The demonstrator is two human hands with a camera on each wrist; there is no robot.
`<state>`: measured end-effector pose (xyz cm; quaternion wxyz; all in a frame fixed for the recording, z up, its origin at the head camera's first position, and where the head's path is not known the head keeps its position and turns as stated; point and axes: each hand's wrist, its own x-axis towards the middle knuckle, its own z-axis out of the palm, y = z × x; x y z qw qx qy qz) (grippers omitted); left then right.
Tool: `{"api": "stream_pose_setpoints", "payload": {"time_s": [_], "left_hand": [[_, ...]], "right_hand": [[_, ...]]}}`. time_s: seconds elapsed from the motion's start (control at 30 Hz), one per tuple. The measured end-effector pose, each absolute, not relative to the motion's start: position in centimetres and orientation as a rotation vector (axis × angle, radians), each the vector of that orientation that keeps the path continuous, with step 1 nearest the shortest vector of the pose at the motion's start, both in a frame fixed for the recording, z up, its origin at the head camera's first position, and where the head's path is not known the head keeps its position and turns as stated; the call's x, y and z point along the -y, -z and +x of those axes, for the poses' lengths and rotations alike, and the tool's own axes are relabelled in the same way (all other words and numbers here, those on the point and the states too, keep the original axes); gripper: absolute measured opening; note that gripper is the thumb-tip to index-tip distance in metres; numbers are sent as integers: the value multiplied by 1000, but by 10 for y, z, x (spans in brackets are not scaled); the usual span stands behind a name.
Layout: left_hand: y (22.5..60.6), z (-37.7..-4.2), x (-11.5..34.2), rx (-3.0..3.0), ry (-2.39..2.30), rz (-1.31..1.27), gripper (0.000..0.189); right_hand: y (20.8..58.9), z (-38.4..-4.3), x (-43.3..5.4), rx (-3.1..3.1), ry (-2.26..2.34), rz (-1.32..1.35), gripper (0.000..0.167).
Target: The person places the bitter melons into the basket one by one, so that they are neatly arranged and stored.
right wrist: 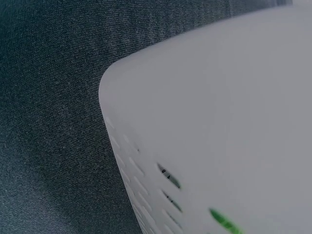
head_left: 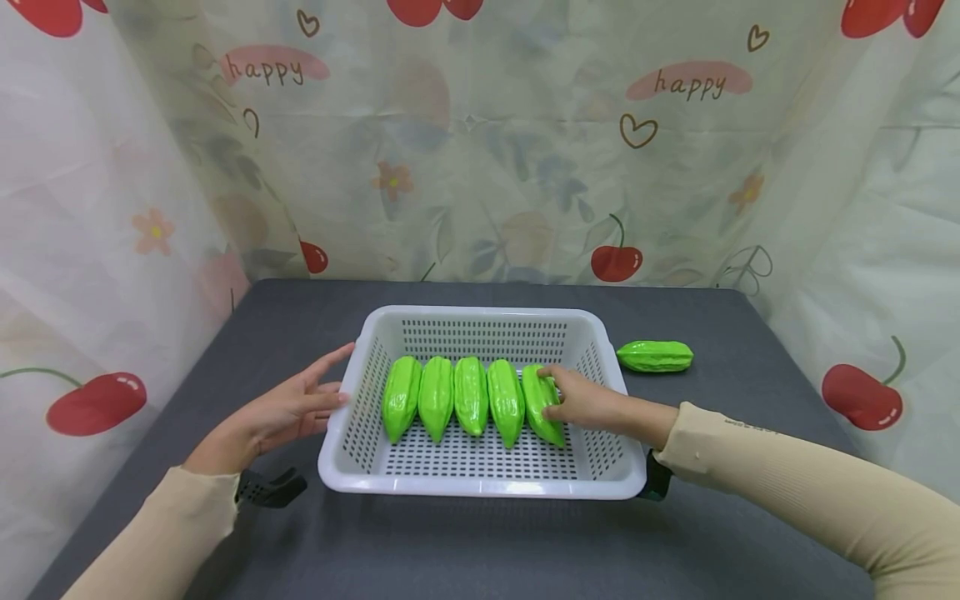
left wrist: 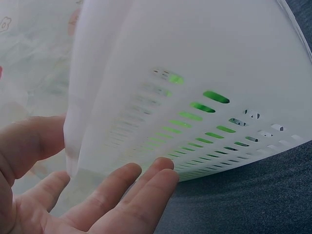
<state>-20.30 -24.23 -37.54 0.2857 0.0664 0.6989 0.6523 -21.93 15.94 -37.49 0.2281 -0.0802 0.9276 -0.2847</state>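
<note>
A white slotted plastic basket (head_left: 480, 485) stands on the dark table, with several bright green bitter melons (head_left: 470, 396) side by side in it, lengthwise toward me. At the basket's left rim is my left hand (head_left: 288, 408), its fingers extended; in the left wrist view, fingers (left wrist: 156, 195) lie along the slotted outer wall. My right hand (head_left: 588, 400) reaches over the right rim and grips the rightmost bitter melon (head_left: 542, 400) between thumb and fingers, low in the basket. The basket wall (right wrist: 204, 112) fills most of the right wrist view and hides that hand.
One more bitter melon (head_left: 656, 357) lies crosswise on the table (head_left: 480, 542), to the right of the basket. A printed curtain (head_left: 480, 167) with cherries and hearts hangs behind the table and on both sides.
</note>
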Motion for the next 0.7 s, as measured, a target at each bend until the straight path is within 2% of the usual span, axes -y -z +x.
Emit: {"api": "stream_pose_setpoints", "payload": {"time_s": [0.7], "left_hand": [[374, -203, 242, -1856, -1755, 165, 90]], "right_hand": [[375, -220, -159, -2567, 770, -191, 64]]}}
